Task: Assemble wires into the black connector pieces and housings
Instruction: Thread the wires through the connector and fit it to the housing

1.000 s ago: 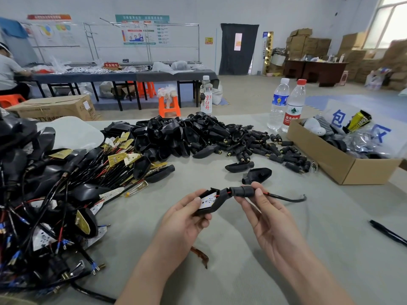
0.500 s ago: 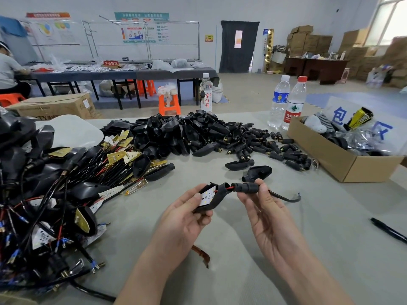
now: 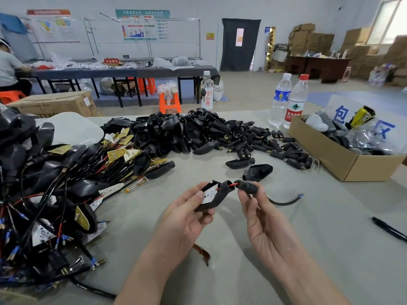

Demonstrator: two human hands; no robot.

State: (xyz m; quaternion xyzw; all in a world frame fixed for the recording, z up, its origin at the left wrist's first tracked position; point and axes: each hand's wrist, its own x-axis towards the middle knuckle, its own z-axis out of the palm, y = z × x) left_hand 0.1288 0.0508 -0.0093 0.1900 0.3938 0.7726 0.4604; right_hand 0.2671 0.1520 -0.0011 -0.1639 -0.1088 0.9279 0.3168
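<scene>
My left hand (image 3: 187, 219) grips a black housing (image 3: 217, 195) with a white LED board inside it. My right hand (image 3: 262, 216) pinches a black connector sleeve (image 3: 245, 186) just right of the housing's neck. A short stretch of red wire (image 3: 233, 185) shows in the gap between the two pieces. The black cable (image 3: 284, 202) trails right from the sleeve onto the table, ending in a blue tip. A pile of empty black housings and connector pieces (image 3: 198, 133) lies behind. Wired assemblies (image 3: 55, 194) are heaped at the left.
Two loose housings (image 3: 253, 167) lie just beyond my hands. A cardboard box (image 3: 343, 155) with parts stands at the right, two water bottles (image 3: 290, 100) behind it. A black pen (image 3: 389, 230) lies at the right edge. A brown strip (image 3: 202, 253) lies under my left wrist.
The sleeve has slid away from the housing neck, baring more red wire. Both hands have shifted slightly lower and closer to me, and the cable tail has swung down.
</scene>
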